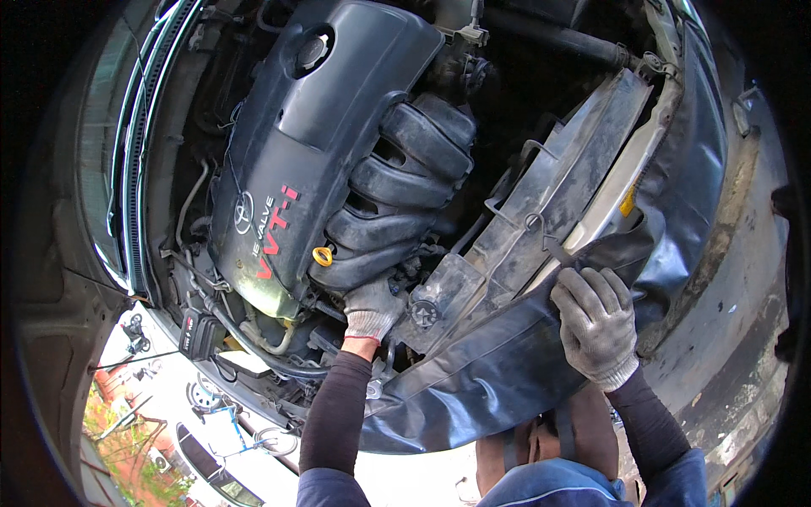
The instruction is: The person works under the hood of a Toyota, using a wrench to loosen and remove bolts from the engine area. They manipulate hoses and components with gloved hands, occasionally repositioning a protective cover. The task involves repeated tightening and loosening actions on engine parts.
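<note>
My left hand (372, 311), in a grey knit glove, reaches down into the engine bay between the black intake manifold (405, 182) and a dark plastic reservoir with a round cap (424, 313). Its fingers are hidden below the manifold, so what they touch does not show. A yellow dipstick ring (322, 256) stands just above that hand. My right hand (596, 327), gloved too, rests on the black fender cover (498, 372) along the front of the car. Its fingers lie slightly bent over the cover near its upper edge, and nothing shows in them.
The large black engine cover (296, 152) has a round oil cap (312, 51). A long dusty radiator panel (541, 203) runs toward the far right. Left of the bay lies a black battery pack (201, 335). The raised hood (51, 253) borders the left side.
</note>
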The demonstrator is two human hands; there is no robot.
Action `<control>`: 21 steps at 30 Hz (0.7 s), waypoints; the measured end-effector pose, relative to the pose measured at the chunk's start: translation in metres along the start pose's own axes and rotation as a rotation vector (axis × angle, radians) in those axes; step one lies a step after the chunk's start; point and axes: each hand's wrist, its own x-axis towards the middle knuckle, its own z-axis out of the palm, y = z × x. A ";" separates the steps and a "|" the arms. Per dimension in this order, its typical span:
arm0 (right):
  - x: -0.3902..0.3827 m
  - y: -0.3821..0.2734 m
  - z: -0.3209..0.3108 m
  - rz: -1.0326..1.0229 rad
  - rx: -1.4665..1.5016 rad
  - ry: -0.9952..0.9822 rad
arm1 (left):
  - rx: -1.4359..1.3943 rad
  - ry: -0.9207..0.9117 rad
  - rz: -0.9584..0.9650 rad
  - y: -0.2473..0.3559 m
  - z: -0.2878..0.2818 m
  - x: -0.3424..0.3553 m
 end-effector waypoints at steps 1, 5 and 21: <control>0.000 0.000 0.000 0.001 -0.005 -0.008 | 0.036 0.049 0.020 0.000 0.000 0.000; -0.001 0.000 0.000 -0.002 -0.016 -0.014 | 0.019 0.018 -0.028 0.000 0.004 0.002; -0.001 0.002 -0.004 -0.012 -0.009 -0.008 | 0.047 0.227 0.087 0.002 -0.001 -0.002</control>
